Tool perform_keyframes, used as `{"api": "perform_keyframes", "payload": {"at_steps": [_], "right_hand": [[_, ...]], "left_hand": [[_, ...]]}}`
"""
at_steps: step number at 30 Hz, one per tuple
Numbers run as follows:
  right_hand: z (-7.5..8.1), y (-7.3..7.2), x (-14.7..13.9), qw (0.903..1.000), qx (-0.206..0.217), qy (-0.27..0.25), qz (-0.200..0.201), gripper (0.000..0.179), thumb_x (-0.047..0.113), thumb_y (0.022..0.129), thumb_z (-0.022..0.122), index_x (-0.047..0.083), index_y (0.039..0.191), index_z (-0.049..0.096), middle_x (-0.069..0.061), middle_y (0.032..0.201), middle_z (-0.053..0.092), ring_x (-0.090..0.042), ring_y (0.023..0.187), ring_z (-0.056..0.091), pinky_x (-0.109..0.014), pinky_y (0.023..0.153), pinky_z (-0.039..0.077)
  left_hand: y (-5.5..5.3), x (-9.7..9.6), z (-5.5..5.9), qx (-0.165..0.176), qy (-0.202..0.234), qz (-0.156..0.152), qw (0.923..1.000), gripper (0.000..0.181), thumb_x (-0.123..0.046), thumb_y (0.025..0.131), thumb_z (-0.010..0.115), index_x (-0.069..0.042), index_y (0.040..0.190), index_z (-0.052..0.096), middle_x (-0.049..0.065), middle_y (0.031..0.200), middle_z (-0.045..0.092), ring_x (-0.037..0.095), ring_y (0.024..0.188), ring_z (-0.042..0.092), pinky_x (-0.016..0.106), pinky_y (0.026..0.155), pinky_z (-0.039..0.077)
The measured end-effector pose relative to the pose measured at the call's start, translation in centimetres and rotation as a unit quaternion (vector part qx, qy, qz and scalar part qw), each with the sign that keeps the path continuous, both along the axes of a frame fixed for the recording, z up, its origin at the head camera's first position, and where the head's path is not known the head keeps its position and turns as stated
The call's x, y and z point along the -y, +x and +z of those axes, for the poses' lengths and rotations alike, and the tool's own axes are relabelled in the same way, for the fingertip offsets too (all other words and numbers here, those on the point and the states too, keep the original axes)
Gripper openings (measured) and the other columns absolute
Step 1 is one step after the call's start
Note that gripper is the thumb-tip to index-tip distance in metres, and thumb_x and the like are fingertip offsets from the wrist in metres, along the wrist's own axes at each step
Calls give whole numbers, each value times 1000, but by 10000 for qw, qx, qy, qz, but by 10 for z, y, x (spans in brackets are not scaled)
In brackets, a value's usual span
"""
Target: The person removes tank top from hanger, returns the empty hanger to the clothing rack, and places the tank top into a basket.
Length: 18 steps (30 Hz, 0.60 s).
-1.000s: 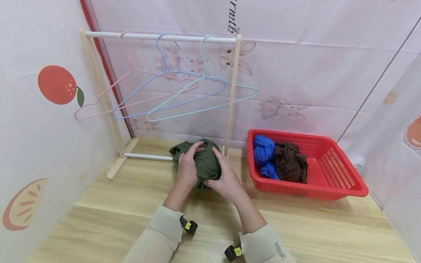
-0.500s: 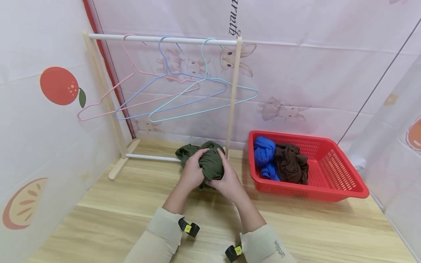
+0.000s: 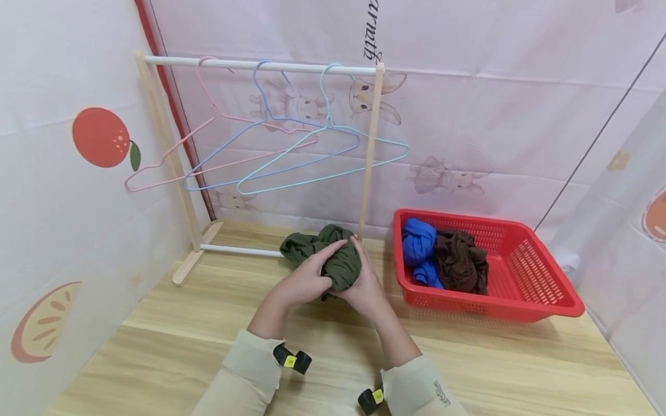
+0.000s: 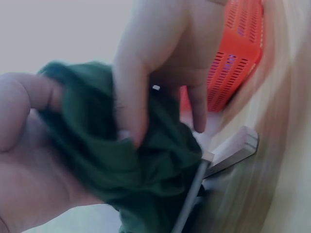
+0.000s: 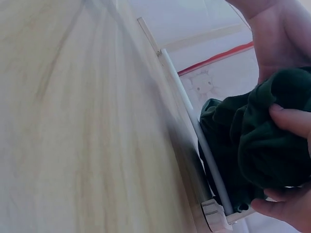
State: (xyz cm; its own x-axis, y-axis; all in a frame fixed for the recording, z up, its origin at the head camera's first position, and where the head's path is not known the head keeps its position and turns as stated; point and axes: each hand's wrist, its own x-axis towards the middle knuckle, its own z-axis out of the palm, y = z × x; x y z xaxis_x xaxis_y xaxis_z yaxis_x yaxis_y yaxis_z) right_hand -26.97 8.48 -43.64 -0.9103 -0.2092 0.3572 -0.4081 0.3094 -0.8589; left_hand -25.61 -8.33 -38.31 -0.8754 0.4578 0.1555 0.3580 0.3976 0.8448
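Note:
A crumpled dark green garment [image 3: 340, 267] is bunched between my two hands by the foot of the rack; its kind cannot be told. My left hand [image 3: 308, 280] grips it from the left, and in the left wrist view the left thumb curls over a fold of the garment [image 4: 102, 145]. On the other side my right hand [image 3: 366, 289] holds the bundle, its thumb pressing into the fabric in the right wrist view. A looser part of the garment lies to the left, by the rack's lower bar [image 3: 241, 250].
A wooden rack [image 3: 370, 150] carries a pink hanger [image 3: 171, 153], a blue hanger [image 3: 224, 144] and a mint hanger [image 3: 283, 151]. To the right stands a red basket [image 3: 491, 306] with a blue cloth [image 3: 418, 242] and a brown cloth [image 3: 460, 260]. Printed sheets enclose the table [image 3: 171, 346].
Both hands have shifted slightly right with the green garment and gathered it into a tighter bundle. My left hand has turned so its thumb lies nearer me. The hangers and basket are unmoved.

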Motion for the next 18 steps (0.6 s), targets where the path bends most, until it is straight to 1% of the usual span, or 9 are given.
{"api": "perform_keyframes", "payload": {"at_steps": [3, 5, 7, 9, 11, 12, 13, 16, 18], "right_hand": [[-2, -1, -2, 9993, -277, 52, -247, 72, 12, 78, 83, 17, 141, 48, -5, 142, 51, -24, 133, 47, -45, 111, 37], [-3, -1, -2, 9984, -398, -44, -406, 53, 10, 83, 78, 16, 131, 56, -4, 129, 60, -22, 124, 55, -43, 108, 42], [-3, 0, -3, 9968, -544, -155, -567, 45, 8, 84, 76, 13, 126, 60, -5, 122, 65, -23, 118, 59, -43, 105, 44], [-2, 0, -3, 9951, -647, -267, -692, 43, 6, 84, 75, 12, 124, 62, -7, 119, 67, -24, 116, 60, -44, 104, 46], [-1, 1, -3, 9941, -702, -345, -747, 41, 6, 84, 74, 12, 122, 63, -6, 118, 67, -24, 115, 60, -44, 103, 46], [-1, 2, -2, 9940, -717, -364, -741, 40, 5, 84, 74, 13, 121, 63, -6, 118, 67, -24, 114, 60, -44, 102, 46], [-1, 2, -2, 9939, -737, -365, -728, 38, 5, 84, 74, 13, 120, 63, -5, 117, 67, -23, 113, 61, -44, 102, 46], [-1, 4, -1, 9943, -818, -353, -589, 34, 4, 86, 72, 13, 118, 63, -5, 116, 67, -23, 112, 61, -45, 102, 47], [-1, 5, 0, 9944, -832, -321, -564, 33, 5, 87, 71, 14, 118, 63, -3, 116, 66, -22, 112, 61, -44, 102, 47]], "left_hand": [[2, 5, 2, -74, -185, -376, 9991, 88, -1, 76, 57, -28, 155, 29, 0, 157, 33, 19, 134, 39, 41, 103, 38], [3, 8, 4, -158, -180, -618, 9978, 87, -6, 77, 63, -29, 154, 30, -1, 157, 33, 18, 135, 38, 42, 105, 37], [2, 9, 5, -204, 85, -813, 9964, 80, -11, 81, 67, -27, 153, 34, 0, 157, 34, 19, 142, 33, 44, 112, 31], [1, 10, 6, -152, 451, -836, 9954, 69, -16, 89, 66, -23, 151, 39, 1, 157, 35, 20, 145, 30, 46, 116, 28], [-1, 11, 7, -141, 730, -677, 9949, 57, -22, 96, 62, -18, 149, 42, 4, 155, 39, 23, 145, 32, 49, 115, 29], [-1, 11, 6, -87, 814, -527, 9952, 53, -26, 99, 59, -17, 149, 43, 4, 155, 39, 23, 144, 33, 49, 115, 30], [-1, 11, 6, -55, 791, -355, 9962, 51, -31, 101, 56, -17, 148, 43, 4, 154, 39, 22, 144, 33, 49, 114, 31], [-2, 12, 3, -62, 444, 114, 9989, 55, -44, 101, 50, -17, 149, 42, 3, 154, 39, 23, 144, 33, 50, 113, 33], [-3, 12, 1, -81, 142, 327, 9993, 58, -50, 100, 49, -20, 148, 42, 1, 155, 38, 24, 145, 32, 51, 114, 32]]}}
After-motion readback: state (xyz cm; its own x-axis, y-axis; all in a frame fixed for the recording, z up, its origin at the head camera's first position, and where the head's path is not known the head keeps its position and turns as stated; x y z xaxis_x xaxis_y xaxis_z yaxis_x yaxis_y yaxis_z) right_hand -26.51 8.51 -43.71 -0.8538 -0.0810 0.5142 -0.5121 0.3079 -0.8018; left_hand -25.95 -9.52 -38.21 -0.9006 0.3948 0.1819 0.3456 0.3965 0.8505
